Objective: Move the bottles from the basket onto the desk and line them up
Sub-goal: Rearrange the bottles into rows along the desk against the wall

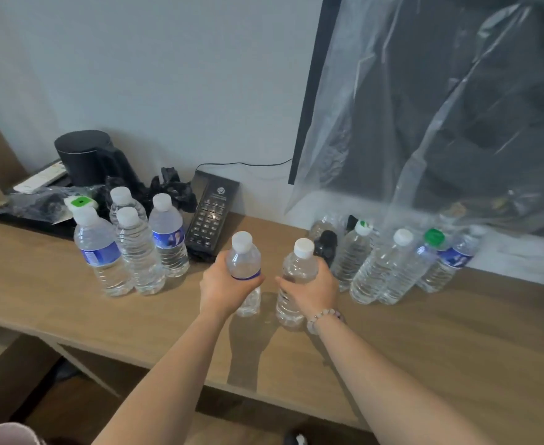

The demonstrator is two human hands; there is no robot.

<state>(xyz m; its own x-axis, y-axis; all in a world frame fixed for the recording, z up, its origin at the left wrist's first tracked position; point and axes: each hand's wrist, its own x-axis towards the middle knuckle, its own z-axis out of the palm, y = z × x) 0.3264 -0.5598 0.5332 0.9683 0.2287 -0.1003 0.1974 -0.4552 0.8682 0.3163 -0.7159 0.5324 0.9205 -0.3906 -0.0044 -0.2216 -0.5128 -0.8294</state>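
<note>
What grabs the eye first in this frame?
Two hands meet at mid-desk: the left hand grips a clear plastic bottle with a white cap and blue label band, the right hand a clear white-capped plastic bottle, both upright over the brown wooden desk. A cluster of four clear water bottles stands to the left, a longer row to the right, a black desk phone behind.
</note>
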